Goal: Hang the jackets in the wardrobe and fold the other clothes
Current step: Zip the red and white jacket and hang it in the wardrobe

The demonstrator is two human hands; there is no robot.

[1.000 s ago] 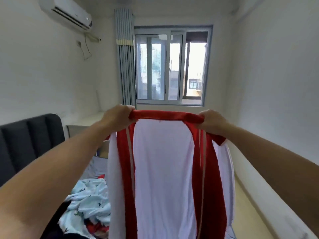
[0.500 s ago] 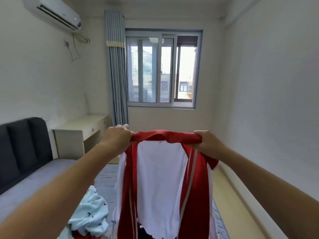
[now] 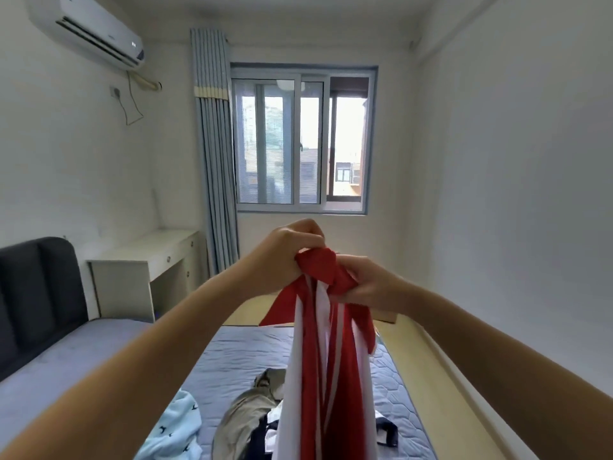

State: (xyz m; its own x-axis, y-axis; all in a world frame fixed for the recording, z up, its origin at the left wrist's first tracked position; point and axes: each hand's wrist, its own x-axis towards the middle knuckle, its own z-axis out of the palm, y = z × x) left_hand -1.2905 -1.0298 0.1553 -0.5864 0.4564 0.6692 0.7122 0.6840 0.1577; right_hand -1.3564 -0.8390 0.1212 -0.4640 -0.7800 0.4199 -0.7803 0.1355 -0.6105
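A red and white garment [image 3: 328,370] hangs folded lengthwise in front of me, its red top edge bunched together. My left hand [image 3: 285,257] grips that bunched top from the left. My right hand [image 3: 368,285] grips it from the right, almost touching the left hand. The garment's lower part drops out of view at the bottom. On the bed below lie an olive-grey garment [image 3: 247,416], a light blue patterned garment [image 3: 174,429] and a black and white piece [image 3: 384,429].
A grey quilted mattress [image 3: 238,353] fills the lower middle, with a dark padded headboard [image 3: 36,293] at left. A white desk [image 3: 146,260] stands by the curtain [image 3: 215,161] and window [image 3: 302,141]. A bare white wall runs along the right.
My hands have come together, folding the garment in half lengthwise; before, they held its top edge stretched wide. The view has dropped and shows more of the bed.
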